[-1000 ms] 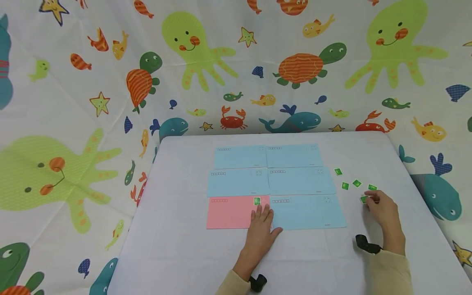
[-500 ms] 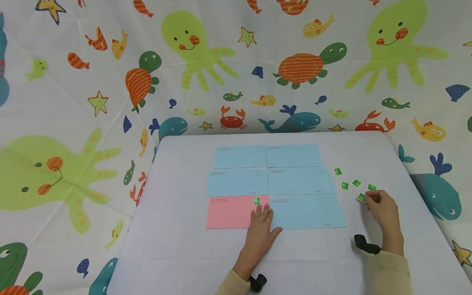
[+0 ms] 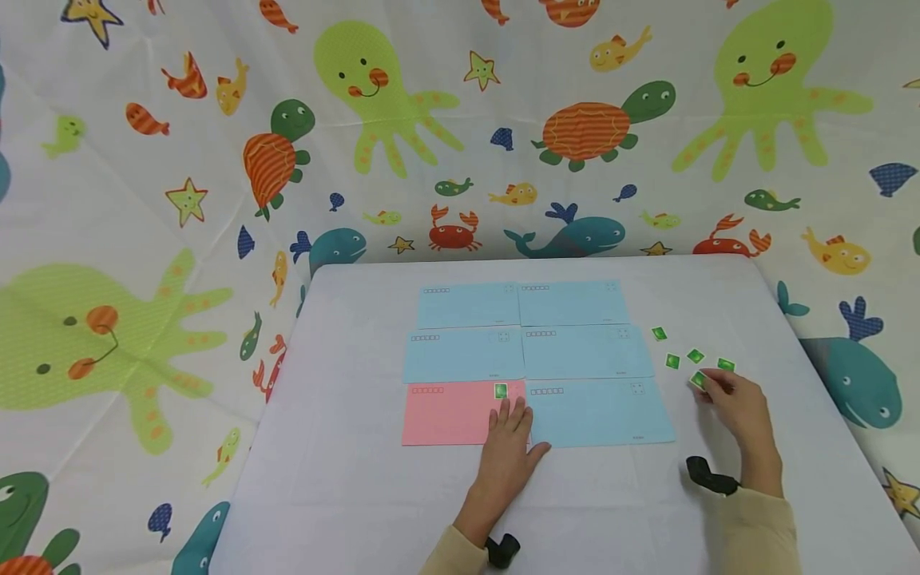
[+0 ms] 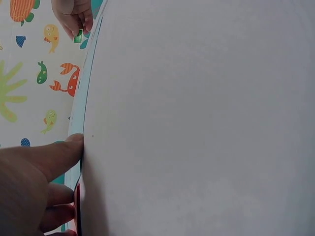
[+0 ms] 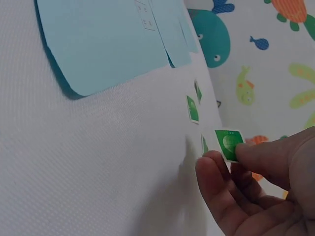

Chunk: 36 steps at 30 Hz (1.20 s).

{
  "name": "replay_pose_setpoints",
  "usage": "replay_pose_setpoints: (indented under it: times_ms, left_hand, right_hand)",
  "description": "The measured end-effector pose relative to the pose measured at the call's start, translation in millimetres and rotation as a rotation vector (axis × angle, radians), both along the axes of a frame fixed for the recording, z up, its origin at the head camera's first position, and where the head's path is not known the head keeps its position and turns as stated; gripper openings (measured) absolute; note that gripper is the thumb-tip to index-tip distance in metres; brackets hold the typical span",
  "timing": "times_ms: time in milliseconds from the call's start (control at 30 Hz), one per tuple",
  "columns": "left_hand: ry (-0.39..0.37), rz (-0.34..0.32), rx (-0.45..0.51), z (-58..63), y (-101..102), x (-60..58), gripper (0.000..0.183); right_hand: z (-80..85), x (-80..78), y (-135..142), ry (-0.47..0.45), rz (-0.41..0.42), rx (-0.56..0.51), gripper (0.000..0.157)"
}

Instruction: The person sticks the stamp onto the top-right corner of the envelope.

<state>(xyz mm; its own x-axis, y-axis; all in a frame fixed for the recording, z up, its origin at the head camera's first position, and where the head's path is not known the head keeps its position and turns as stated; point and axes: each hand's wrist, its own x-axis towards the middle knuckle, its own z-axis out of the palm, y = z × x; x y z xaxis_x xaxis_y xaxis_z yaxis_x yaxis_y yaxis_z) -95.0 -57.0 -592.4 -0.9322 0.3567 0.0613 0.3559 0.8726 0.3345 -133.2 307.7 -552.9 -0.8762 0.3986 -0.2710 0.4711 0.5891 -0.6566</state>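
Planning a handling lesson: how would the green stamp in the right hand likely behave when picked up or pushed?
The stamp is probably fairly stiff: it juts from the right hand without drooping. Small and apparently thin, it is likely very light. Being flat with corners, it should slide rather than roll.

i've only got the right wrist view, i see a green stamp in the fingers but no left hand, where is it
Observer: The left hand rests over the lower right corner of the pink envelope.
Operator: anything on that envelope besides the hand
Observer: Yes, one green stamp near its top right corner.
Operator: and how many loose ones on the table, i can't count them all
Observer: Four loose stamps lie on the white table, not counting the held one.
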Motion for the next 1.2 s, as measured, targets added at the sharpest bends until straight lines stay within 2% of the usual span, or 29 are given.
replay_pose_setpoints:
  times_ms: [167, 400, 733, 1200]
  left_hand:
    - [-0.007, 0.002, 0.012, 1.2, -1, 0.4, 0.064]
    - [-0.028, 0.007, 0.014, 2.0, 0, 0.3, 0.065]
    - [-0.019, 0.005, 0.009, 1.8, 2, -0.4, 0.064]
    - [-0.021, 0.002, 0.009, 1.4, 1, -1.3, 0.063]
  right_hand:
    - [-1.2, -1.1, -2, 0.009, 0.006, 0.023, 0.043]
    - [0.1, -2.2, -5, 0.013, 0.008, 0.003, 0.042]
    - [-4.2, -4.9, -7, 0.047, 0.017, -0.005, 0.036]
    - [-7.0, -8.6, -28, 0.083, 0.038, -0.014, 0.036]
